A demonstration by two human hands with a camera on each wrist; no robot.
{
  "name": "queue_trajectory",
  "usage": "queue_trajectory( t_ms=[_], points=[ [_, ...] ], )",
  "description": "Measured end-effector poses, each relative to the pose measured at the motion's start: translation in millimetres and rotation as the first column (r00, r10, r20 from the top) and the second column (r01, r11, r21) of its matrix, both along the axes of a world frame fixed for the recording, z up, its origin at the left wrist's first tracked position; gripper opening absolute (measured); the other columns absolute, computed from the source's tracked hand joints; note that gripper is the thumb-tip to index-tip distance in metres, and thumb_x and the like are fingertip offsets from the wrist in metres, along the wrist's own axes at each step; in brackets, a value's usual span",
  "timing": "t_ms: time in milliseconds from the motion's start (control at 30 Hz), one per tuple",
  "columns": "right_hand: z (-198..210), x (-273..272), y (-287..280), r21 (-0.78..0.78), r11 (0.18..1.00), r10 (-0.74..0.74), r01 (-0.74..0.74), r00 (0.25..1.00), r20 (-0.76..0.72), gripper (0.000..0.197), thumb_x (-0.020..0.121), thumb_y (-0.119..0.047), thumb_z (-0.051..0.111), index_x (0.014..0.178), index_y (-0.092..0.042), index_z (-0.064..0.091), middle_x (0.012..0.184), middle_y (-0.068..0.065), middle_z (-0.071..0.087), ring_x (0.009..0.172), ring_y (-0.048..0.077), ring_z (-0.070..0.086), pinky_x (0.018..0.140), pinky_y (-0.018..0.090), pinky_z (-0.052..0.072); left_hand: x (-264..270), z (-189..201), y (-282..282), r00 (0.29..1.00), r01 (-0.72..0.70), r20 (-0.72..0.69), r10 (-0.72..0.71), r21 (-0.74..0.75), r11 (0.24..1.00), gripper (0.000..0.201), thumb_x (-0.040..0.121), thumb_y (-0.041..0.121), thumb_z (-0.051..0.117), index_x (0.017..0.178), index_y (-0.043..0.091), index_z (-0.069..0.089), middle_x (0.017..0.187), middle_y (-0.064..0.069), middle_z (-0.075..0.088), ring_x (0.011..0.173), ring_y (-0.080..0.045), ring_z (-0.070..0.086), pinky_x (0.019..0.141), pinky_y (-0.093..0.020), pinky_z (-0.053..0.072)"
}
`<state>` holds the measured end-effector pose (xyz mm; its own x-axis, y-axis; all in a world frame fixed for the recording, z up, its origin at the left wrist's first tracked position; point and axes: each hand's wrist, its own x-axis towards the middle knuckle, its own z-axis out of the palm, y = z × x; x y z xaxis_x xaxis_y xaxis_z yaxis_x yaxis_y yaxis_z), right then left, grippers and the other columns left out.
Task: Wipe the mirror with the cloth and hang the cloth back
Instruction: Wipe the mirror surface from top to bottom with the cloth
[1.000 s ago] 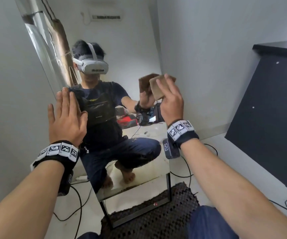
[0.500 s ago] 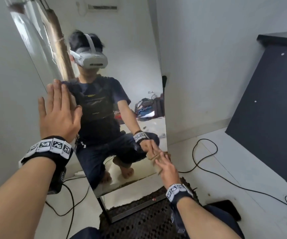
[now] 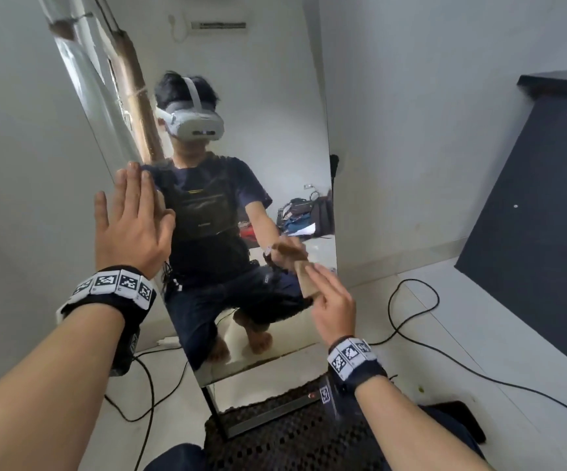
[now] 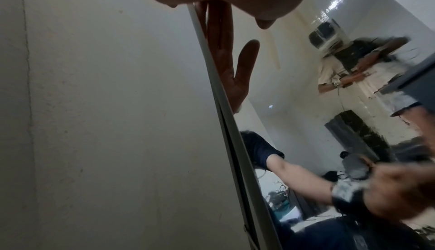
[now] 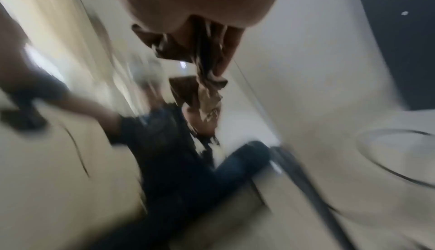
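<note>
The left hand (image 3: 132, 229) is flat on the mirror (image 3: 275, 137), fingers straight, by its left edge. The right hand (image 3: 333, 304) holds the brown cloth (image 3: 307, 280) against the glass, low on the right side. The right wrist picture is blurry, so the fingers' hold is hard to see.

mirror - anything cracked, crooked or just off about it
No cracks show. The mirror leans back against the wall rather than hanging flat, and its lowest strip looks dark and blotchy. The left hand presses flat on its left edge while the right hand holds the cloth on the glass.
</note>
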<state>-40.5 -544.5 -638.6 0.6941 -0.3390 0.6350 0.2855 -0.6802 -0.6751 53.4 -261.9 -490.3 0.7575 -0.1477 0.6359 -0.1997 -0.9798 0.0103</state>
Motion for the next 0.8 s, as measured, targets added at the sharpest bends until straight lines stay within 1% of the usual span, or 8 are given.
queue_trajectory(
  t_ms=[67,133,200,267,467,600,733,800],
  points=[
    [61,20,12,-0.004,1.0,-0.004,0.006,0.968,0.252,0.05,0.081,-0.001,0.039,0.124,-0.015,0.062,0.131,0.003,0.059,0.117,0.017,0.056,0.099,0.023,0.046,1,-2,-1,1.0,-0.003,0.002,0.003,-0.011,1.0,0.068,0.096,0.044,0.023,0.154,0.014,0.004,0.163,-0.003,-0.005,0.149,-0.016,-0.009,0.121,-0.047,-0.001],
    [120,44,21,-0.052,0.998,-0.009,0.031,0.924,0.381,0.048,0.084,-0.003,0.038,0.124,-0.013,0.061,0.134,0.007,0.056,0.121,0.022,0.052,0.101,0.028,0.045,3,-5,-2,1.0,-0.002,0.007,0.002,-0.028,1.0,0.069,0.096,0.044,0.024,0.154,0.014,0.004,0.163,-0.003,-0.004,0.149,-0.016,-0.009,0.121,-0.047,0.0],
    [156,70,28,-0.143,0.988,-0.005,0.062,0.929,0.369,0.044,0.085,-0.001,0.044,0.122,-0.013,0.063,0.135,0.01,0.056,0.124,0.029,0.05,0.101,0.04,0.045,4,-6,-3,1.0,0.004,0.014,-0.003,-0.045,0.999,0.068,0.097,0.043,0.026,0.154,0.014,0.003,0.163,-0.003,-0.005,0.149,-0.016,-0.009,0.121,-0.048,0.0],
    [156,87,35,-0.249,0.967,0.014,0.047,0.971,0.239,0.042,0.085,0.002,0.049,0.12,-0.013,0.064,0.137,0.01,0.054,0.129,0.032,0.045,0.103,0.048,0.044,5,-7,-3,1.0,0.012,0.013,-0.011,-0.046,0.999,0.068,0.098,0.04,0.031,0.154,0.014,0.001,0.163,-0.003,-0.007,0.149,-0.016,-0.01,0.121,-0.048,0.001],
    [3,55,37,-0.271,0.963,0.032,-0.02,0.999,0.039,0.06,0.074,0.018,0.059,0.124,-0.015,0.061,0.143,0.0,0.047,0.14,0.02,0.03,0.106,0.042,0.042,11,-10,-1,0.999,0.027,0.026,-0.025,-0.081,0.996,0.069,0.099,0.037,0.035,0.154,0.015,0.0,0.163,-0.001,-0.008,0.148,-0.014,-0.012,0.121,-0.047,0.0],
    [-96,12,30,-0.277,0.956,0.035,-0.098,0.974,-0.223,0.072,0.062,0.022,0.066,0.121,-0.019,0.064,0.144,-0.008,0.041,0.137,0.018,0.032,0.104,0.035,0.045,15,-13,0,0.999,0.028,0.027,-0.026,-0.079,0.997,0.071,0.099,0.036,0.037,0.154,0.015,-0.002,0.163,-0.002,-0.008,0.148,-0.014,-0.013,0.121,-0.046,-0.002],
    [-139,-1,25,-0.193,0.967,0.074,-0.163,0.913,-0.401,0.071,0.068,0.025,0.058,0.125,-0.017,0.061,0.145,-0.012,0.031,0.139,0.019,0.025,0.113,0.01,0.012,16,-15,0,0.997,0.056,0.05,-0.052,-0.093,0.994,0.071,0.099,0.035,0.039,0.153,0.014,-0.002,0.163,-0.006,-0.007,0.149,-0.019,-0.01,0.121,-0.046,-0.001],
    [-142,0,24,-0.181,0.968,0.085,-0.176,0.903,-0.422,0.071,0.07,0.026,0.054,0.128,-0.015,0.058,0.147,-0.009,0.031,0.141,0.02,0.021,0.112,0.007,0.002,17,-15,-1,0.997,0.057,0.064,-0.051,-0.097,0.994,0.071,0.098,0.035,0.039,0.153,0.013,0.0,0.163,-0.006,-0.006,0.149,-0.019,-0.009,0.121,-0.046,-0.002]
  ],
)
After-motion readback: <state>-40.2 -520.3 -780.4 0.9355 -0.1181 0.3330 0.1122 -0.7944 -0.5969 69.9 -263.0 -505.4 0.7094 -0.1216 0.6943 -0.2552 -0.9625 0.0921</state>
